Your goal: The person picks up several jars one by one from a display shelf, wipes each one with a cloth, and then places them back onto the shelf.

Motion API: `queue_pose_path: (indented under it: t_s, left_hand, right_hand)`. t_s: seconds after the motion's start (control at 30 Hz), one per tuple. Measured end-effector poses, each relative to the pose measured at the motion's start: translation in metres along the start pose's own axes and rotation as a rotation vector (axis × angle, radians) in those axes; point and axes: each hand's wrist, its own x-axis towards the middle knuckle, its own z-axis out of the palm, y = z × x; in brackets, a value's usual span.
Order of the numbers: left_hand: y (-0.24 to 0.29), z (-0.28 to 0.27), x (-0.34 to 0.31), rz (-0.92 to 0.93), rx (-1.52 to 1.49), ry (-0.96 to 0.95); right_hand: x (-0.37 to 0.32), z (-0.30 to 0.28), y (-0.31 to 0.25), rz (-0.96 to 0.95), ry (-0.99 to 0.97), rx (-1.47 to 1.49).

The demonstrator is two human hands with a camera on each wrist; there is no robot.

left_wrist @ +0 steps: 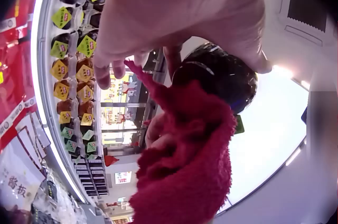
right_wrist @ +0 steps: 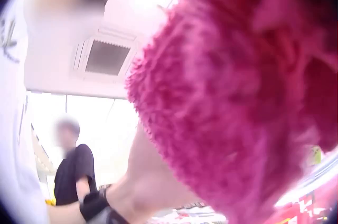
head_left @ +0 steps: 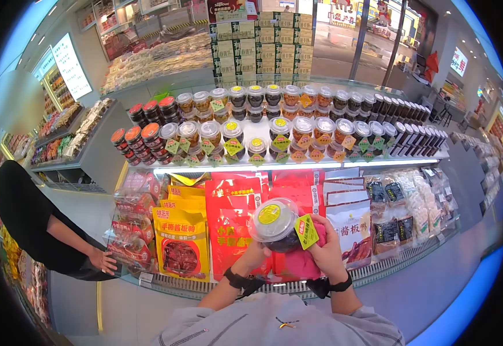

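In the head view, my left hand (head_left: 252, 257) grips a round jar (head_left: 283, 239) from its left side. The jar has dark contents, a clear lid with a round yellow-green sticker, and a diamond-shaped green tag (head_left: 307, 232) at its side. My right hand (head_left: 330, 254) holds a fluffy pink cloth (head_left: 299, 265) against the jar's right side, by the tag. From the left wrist, the left hand (left_wrist: 182, 10) spans the dark jar (left_wrist: 219, 76), and the bunched cloth (left_wrist: 185, 155) covers part of it. The cloth (right_wrist: 211, 92) fills much of the right wrist view.
Rows of similar lidded jars (head_left: 233, 138) stand on the lit shelf ahead. Below lie red bags (head_left: 234, 213), yellow bags (head_left: 181, 242) and white bags (head_left: 349, 230) behind a glass edge. At the left, a person in black (head_left: 43, 219) has a hand by the case. Stacked boxes (head_left: 263, 49) stand behind.
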Motion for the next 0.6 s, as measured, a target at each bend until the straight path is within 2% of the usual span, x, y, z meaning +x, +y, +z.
queue_pose_path:
  t_s: [0.1, 0.23, 0.3, 0.37, 0.4, 0.5, 0.6]
  left_hand:
    - [0.013, -0.001, -0.013, -0.026, 0.388, 0.047]
    - [0.03, 0.019, -0.011, 0.251, 0.361, 0.193]
    - [0.025, 0.022, -0.005, 0.332, 0.304, 0.277]
    - [0.021, 0.018, 0.0, 0.353, 0.303, 0.329]
    - [0.023, 0.026, 0.001, 0.365, 0.273, 0.369]
    - [0.021, 0.034, 0.01, 0.447, 0.188, 0.424]
    - [0.03, 0.035, 0.014, 0.449, 0.332, 0.439]
  right_hand:
    - [0.007, -0.005, -0.01, 0.046, -0.059, 0.105]
    - [0.005, 0.007, 0.0, 0.088, -0.19, 0.139]
    - [0.001, 0.022, 0.013, 0.118, -0.067, 0.38]
    - [0.002, 0.029, 0.027, 0.248, 0.096, 0.55]
    - [0.0, 0.03, 0.027, 0.324, 0.131, 0.528]
    - [-0.005, 0.045, 0.025, 0.152, 0.158, 0.411]
    - [-0.015, 0.047, 0.024, 0.222, 0.098, 0.338]
